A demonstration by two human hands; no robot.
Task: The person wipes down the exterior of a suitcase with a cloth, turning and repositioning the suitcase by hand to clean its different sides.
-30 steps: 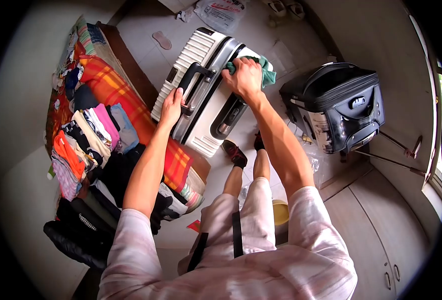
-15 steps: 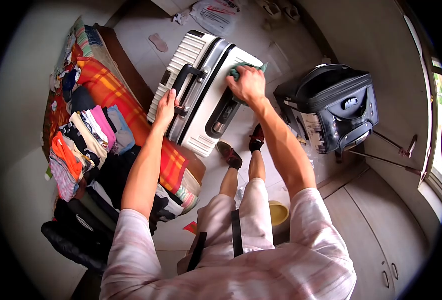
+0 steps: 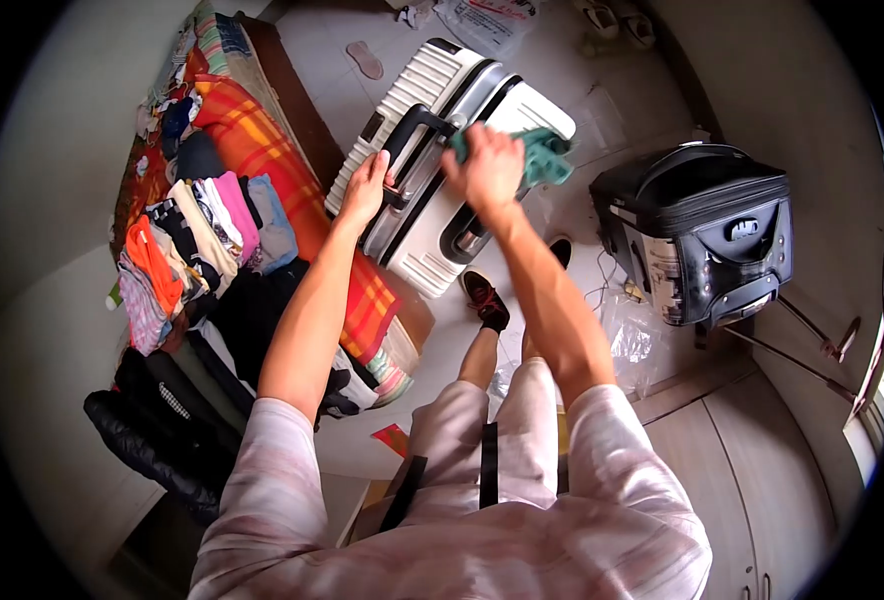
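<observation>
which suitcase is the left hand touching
The white ribbed suitcase, with the left hand at its black handle; the black suitcase stands apart at right, untouched.

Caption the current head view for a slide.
Left hand at the black carry handle of a white hard-shell suitcase, right hand holding a green cloth over it.

The one camera, worn on the head, looked forward and steeply down from a place higher than the white suitcase (image 3: 424, 222) and on its near side. It sat near, within the wearer's reach of the suitcase; its wide, round-edged view ran from the shirt (image 3: 462, 550), nearer than the suitcase, to floor (image 3: 552, 80) beyond it.
</observation>
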